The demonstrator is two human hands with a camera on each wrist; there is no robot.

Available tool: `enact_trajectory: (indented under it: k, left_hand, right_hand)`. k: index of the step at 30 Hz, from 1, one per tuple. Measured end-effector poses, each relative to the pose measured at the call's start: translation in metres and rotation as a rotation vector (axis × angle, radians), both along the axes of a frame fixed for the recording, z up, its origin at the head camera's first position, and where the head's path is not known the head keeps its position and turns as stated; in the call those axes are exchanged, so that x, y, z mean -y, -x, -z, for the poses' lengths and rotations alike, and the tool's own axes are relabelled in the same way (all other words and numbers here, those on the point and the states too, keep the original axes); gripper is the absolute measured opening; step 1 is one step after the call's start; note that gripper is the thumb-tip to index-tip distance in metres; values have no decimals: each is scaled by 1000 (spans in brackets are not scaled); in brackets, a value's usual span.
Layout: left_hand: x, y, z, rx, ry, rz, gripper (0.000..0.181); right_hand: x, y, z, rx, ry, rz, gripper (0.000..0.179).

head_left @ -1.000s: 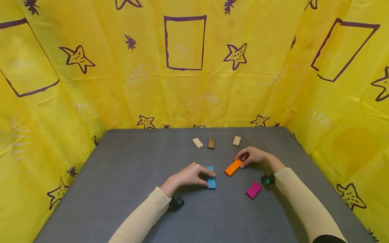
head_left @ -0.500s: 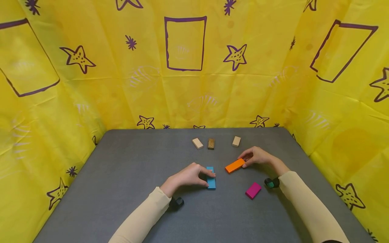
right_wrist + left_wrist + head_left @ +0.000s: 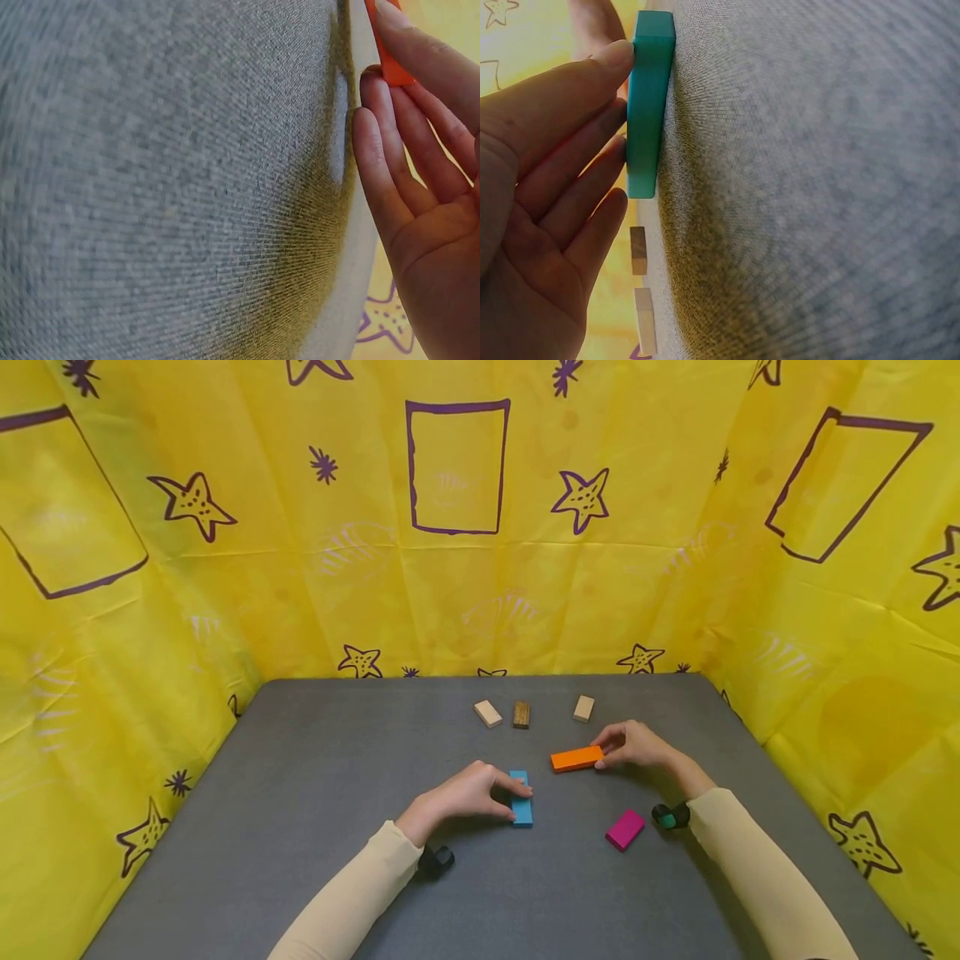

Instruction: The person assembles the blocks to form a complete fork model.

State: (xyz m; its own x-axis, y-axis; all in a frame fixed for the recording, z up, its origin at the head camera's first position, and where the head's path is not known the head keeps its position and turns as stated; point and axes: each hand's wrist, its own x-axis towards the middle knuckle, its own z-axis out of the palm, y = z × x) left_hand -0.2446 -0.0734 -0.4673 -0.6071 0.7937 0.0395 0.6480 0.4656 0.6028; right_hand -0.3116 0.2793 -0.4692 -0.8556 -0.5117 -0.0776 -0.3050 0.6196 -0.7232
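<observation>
My left hand [image 3: 467, 795] pinches a blue wooden block [image 3: 523, 812] lying lengthwise away from me on the grey table. In the left wrist view this block [image 3: 646, 112] looks teal, with the thumb against its near face. My right hand [image 3: 637, 747] holds the right end of an orange block [image 3: 573, 760] between thumb and fingers; its free end points left, beyond the blue one. Only the end of the orange block [image 3: 393, 64] enters the right wrist view. A magenta block [image 3: 626, 831] lies apart, nearer to me, below the right hand.
Toward the table's back edge sit a pale wooden block [image 3: 488, 713], a dark brown one [image 3: 521, 715] and a second pale block [image 3: 583, 708]. Yellow cloth [image 3: 457, 602] with drawn starfish walls off the back and both sides of the grey table [image 3: 337, 735].
The orange block has turned from a diagonal to almost crosswise, its left end swinging away from me. My right hand has shifted slightly right with it. The left hand and blue block stay put.
</observation>
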Motion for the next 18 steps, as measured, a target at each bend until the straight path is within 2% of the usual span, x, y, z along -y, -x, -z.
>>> enact_trajectory:
  k: [9,18]
  left_hand:
    - [0,0,0,2,4,-6,42]
    - [-1,0,1,8,5,-11,41]
  right_hand:
    - [8,-3,-4,-44,-9,37,33]
    - [28,-16,-24,-49,7,36,29]
